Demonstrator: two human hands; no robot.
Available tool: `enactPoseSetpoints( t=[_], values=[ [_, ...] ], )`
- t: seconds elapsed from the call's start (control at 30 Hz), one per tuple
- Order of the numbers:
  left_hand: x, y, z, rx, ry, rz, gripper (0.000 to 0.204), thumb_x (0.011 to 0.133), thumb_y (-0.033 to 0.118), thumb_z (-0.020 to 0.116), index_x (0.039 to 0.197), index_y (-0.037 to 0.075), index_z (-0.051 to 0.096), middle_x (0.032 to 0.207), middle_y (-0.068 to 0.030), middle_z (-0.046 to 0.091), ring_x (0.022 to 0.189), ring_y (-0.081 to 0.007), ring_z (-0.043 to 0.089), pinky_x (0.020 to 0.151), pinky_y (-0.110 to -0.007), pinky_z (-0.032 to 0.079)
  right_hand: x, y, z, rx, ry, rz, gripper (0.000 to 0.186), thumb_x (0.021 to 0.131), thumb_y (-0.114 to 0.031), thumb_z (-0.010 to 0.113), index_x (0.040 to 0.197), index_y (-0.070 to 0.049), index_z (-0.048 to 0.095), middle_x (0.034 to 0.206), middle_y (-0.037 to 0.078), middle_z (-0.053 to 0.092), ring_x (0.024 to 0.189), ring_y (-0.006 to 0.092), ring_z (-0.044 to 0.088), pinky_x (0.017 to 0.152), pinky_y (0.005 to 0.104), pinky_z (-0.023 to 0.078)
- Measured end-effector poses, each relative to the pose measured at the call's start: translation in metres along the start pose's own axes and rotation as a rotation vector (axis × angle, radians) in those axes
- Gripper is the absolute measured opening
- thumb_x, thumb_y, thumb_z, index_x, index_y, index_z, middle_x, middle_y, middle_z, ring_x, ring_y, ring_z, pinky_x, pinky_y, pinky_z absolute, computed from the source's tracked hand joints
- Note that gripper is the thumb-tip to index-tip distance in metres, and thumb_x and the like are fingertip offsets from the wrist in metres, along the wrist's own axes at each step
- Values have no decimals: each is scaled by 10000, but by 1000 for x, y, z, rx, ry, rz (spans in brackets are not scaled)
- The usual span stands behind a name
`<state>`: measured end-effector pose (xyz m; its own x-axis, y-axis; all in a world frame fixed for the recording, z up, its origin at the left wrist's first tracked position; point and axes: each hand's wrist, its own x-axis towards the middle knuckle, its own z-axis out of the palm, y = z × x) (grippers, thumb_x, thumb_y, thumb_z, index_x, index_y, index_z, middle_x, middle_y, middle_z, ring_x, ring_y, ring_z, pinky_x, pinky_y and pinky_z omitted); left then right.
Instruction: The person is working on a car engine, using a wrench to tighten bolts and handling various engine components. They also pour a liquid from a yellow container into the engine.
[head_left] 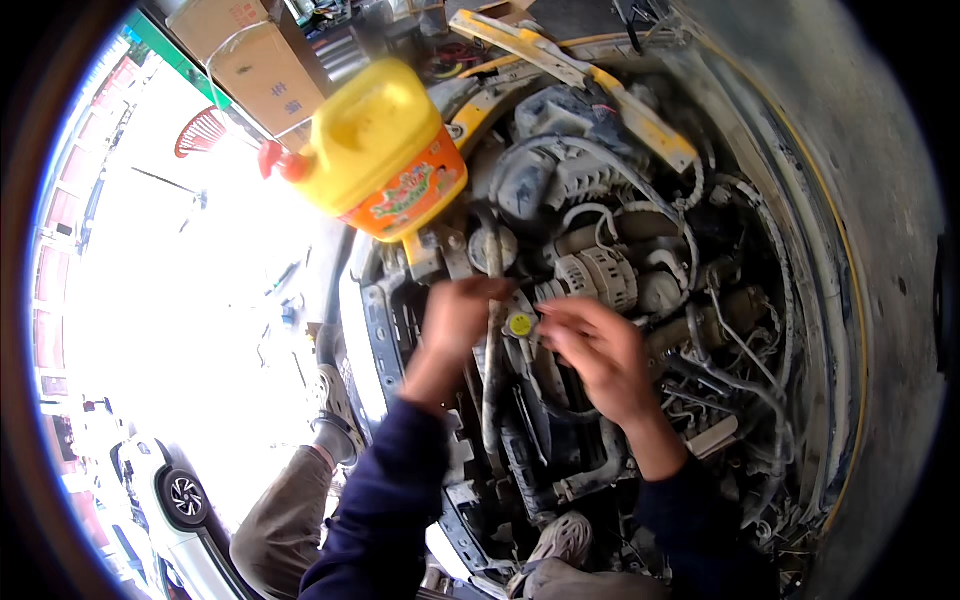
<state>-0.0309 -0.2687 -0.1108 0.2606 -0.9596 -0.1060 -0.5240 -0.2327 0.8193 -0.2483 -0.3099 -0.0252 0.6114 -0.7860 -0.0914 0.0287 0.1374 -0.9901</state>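
In the engine bay, my left hand [452, 325] is beside an upright-running pale hose [494, 330], its fingers reaching across the hose's upper part. Motion smears those fingers, and their tips are partly hidden. My right hand [600, 355] is on the other side, fingers loosely bent and apart, with nothing visible in them. Between the two hands is a round cap with a yellow label [519, 325], close to the right fingertips but seemingly not touched. Just beyond the right hand is the ribbed grey alternator [598, 280].
A yellow plastic jug with a red cap [385, 150] stands tilted in view beyond my left hand. Yellow metal bars [640, 115] lie across the far engine bay. Cardboard boxes [250, 70] are at the far left. My shoes [562, 540] rest at the front edge.
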Motion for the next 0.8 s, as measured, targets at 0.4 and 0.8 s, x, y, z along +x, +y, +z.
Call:
enactPoseSetpoints(
  t=[0.4, 0.8],
  values=[
    [57, -35, -292, -532, 359, -5, 470, 1097, 312, 494, 1417, -28, 539, 1263, -148, 639, 1092, -203, 629, 1000, -364, 485, 205, -47, 214, 485, -395, 325, 358, 950, -239, 529, 1246, -66, 632, 1171, 40, 584, 1155, 169, 496, 1010, 428, 388],
    [56, -30, -276, -723, 360, 83, 508, 1070, 316, 537, 1368, -96, 548, 1268, -203, 643, 1138, -280, 656, 1038, -401, 506, 214, -40, 222, 539, -385, 375, 327, 924, -243, 541, 1188, -96, 665, 1180, 4, 592, 1125, 149, 477, 1001, 423, 352]
  ],
)
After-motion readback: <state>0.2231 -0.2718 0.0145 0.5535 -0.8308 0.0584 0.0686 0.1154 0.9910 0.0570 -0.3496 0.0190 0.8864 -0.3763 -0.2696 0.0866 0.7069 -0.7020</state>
